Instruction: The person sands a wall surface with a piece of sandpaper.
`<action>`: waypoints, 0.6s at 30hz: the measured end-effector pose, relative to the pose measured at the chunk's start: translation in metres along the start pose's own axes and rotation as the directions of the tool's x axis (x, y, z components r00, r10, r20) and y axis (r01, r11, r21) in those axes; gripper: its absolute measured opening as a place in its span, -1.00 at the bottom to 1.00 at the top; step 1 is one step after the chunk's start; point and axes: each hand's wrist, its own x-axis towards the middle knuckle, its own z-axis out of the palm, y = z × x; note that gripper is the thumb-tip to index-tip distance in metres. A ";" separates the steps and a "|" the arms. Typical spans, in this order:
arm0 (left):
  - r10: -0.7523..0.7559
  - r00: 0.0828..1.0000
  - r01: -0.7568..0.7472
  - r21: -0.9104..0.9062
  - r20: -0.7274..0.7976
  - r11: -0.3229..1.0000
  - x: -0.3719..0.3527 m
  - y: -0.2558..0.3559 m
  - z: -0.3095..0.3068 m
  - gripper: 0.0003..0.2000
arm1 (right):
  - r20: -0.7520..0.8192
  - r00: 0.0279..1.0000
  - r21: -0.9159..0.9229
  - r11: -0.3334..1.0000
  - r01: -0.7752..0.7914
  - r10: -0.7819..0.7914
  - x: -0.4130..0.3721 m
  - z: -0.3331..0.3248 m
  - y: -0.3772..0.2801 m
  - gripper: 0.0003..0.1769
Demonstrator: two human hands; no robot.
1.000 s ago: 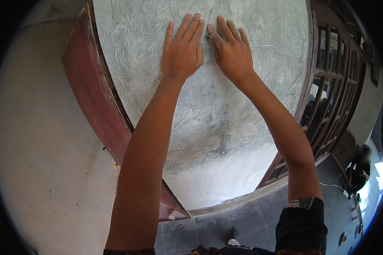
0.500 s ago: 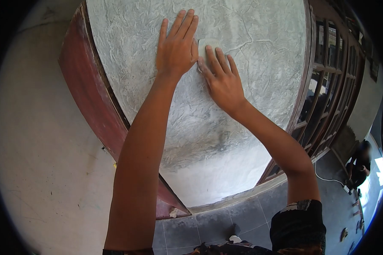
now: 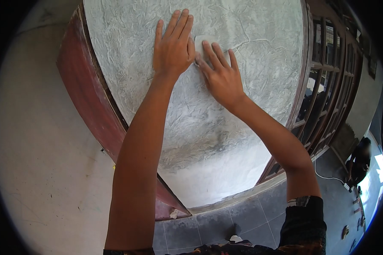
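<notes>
My left hand (image 3: 173,53) lies flat against a rough, grey-plastered wall (image 3: 259,76), fingers stretched upward and slightly apart. Close to its thumb side, my right hand (image 3: 222,78) presses a thin, pale flat piece with rounded corners (image 3: 201,39) to the plaster. The fingers spread over its face and the thumb sits at its lower left, so most of it is hidden. Cracks and raised ridges run through the plaster just right of these fingers. Lower down, the wall turns darker, then smooth and whitish near the floor.
A dark red wooden frame (image 3: 87,93) edges the plaster on the left, beside a plain beige wall (image 3: 42,140). Glazed wooden window panels (image 3: 327,72) stand at right. Dark tiles (image 3: 251,212) cover the floor. A person (image 3: 361,159) is at far right, near a white cable (image 3: 327,178).
The view has shifted slightly. The right hand and pale piece stay pressed to the wall, with a slight change in the finger spread; the left hand remains flat beside them.
</notes>
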 end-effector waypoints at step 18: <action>-0.002 0.999 0.002 0.001 0.035 1.000 -0.005 0.000 -0.002 -0.45 | -0.040 0.996 0.068 0.995 -0.074 0.077 0.012 -0.003 0.012 -0.53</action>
